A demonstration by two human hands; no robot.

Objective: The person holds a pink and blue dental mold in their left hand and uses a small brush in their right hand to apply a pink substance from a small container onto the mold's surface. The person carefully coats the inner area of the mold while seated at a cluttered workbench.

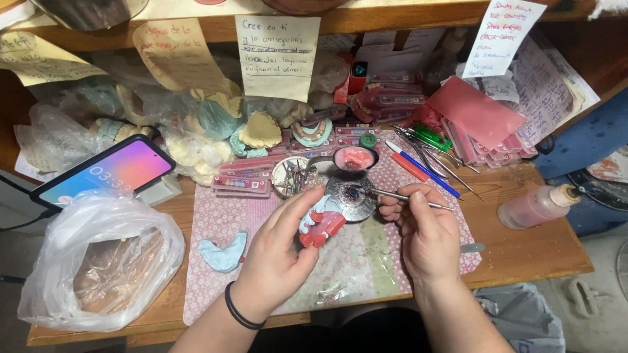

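The left hand (278, 252) has its fingers closed around a red and blue tooth model (320, 225). The right hand (425, 235) pinches a thin metal tool (399, 195), its tip over a round metal dish (351, 198).

Wooden bench (523, 255) under patterned mat (216, 229)

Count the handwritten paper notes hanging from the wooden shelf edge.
4. A yellowish paper note at far left, a rounded tan note next to it, a cream note at centre, and a white note with red writing at right. More may be hidden outside the frame.
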